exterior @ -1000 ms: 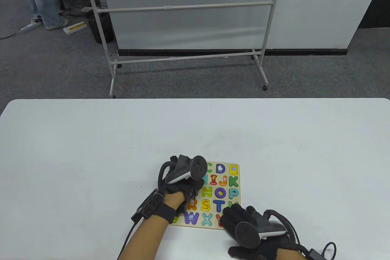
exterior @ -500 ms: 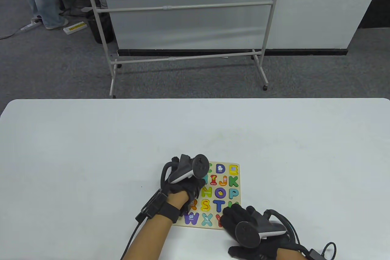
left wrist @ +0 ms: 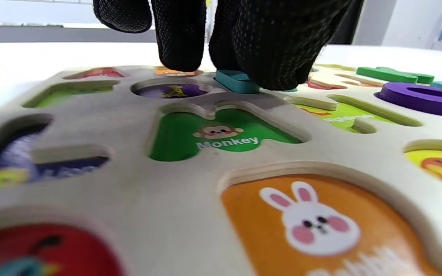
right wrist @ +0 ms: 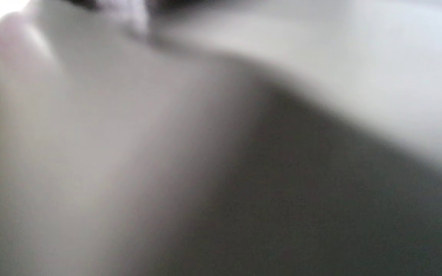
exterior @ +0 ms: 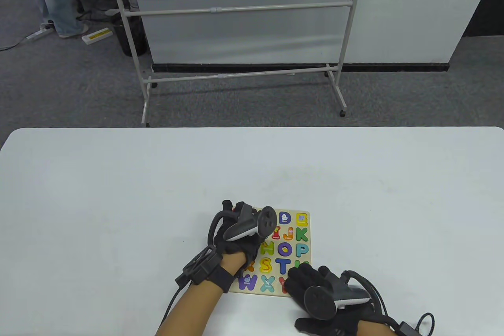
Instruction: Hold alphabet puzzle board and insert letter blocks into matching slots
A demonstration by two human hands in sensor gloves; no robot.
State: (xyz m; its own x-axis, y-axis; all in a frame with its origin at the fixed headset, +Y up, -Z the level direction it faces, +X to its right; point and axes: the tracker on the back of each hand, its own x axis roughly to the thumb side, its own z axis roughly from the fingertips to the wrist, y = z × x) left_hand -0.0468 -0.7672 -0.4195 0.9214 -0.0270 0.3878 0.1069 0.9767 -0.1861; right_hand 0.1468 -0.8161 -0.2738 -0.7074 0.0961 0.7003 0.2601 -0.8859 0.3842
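- The right hand [exterior: 315, 292], in a black sensor glove with a grey tracker on its back, is seen at the near right, its fingers laid flat on the near right corner of the wooden alphabet puzzle board [exterior: 305, 233]; the grip is spread out and nothing is grasped by it.
- Only a blurred grey and white surface is shown in the right wrist view.
- The board lies flat on the white desk [exterior: 118, 194], near its near edge and a little right of centre.
- Coloured letter blocks are seated in the rows on the right part of the board, among them a blue T block [exterior: 282, 265] and a green K block [exterior: 301, 234].
- In the left wrist view several slots stand open with their printed pictures showing: an orange slot with a white rabbit [left wrist: 320, 226] nearest, then a green slot marked "Monkey" [left wrist: 221, 135].
- The left hand [exterior: 240, 239], gloved likewise, is placed over the far left part of the board.
- Its fingertips [left wrist: 178, 42] are pointed down onto the board, and a teal letter block [left wrist: 237, 81] is touched by them beyond the Monkey slot; whether that block is pinched or merely pressed cannot be told.
- Beyond the desk, grey carpet and a wheeled whiteboard stand [exterior: 236, 9] are seen.
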